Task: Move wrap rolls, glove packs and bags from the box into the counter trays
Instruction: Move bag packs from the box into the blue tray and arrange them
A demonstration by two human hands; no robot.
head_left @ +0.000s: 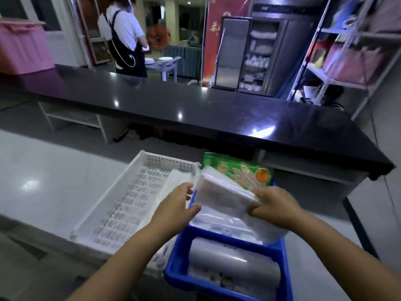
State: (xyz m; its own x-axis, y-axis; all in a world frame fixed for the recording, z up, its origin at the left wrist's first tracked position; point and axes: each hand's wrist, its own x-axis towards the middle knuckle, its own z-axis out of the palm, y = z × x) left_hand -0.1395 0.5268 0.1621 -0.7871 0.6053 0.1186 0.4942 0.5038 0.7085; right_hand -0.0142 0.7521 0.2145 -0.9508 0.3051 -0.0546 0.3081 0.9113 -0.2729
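Clear plastic bag pack (223,195) is being pinched by right hand (274,206) above blue tray (178,266); left hand (176,206) is hovering beside it, fingers loosely curled.

Little legible anywhere. On red banner (225,40) standing behind far edge of black counter (195,109), beside steel cabinet (232,53): gold Chinese characters at cabinet's left edge, partly cut off and too blurred to read. On green glove pack (236,170) at far end of blue tray (180,263): printed hand outline and orange round badge, small red print near upper left, all smeared and unreadable. No numbers or brand names made out.
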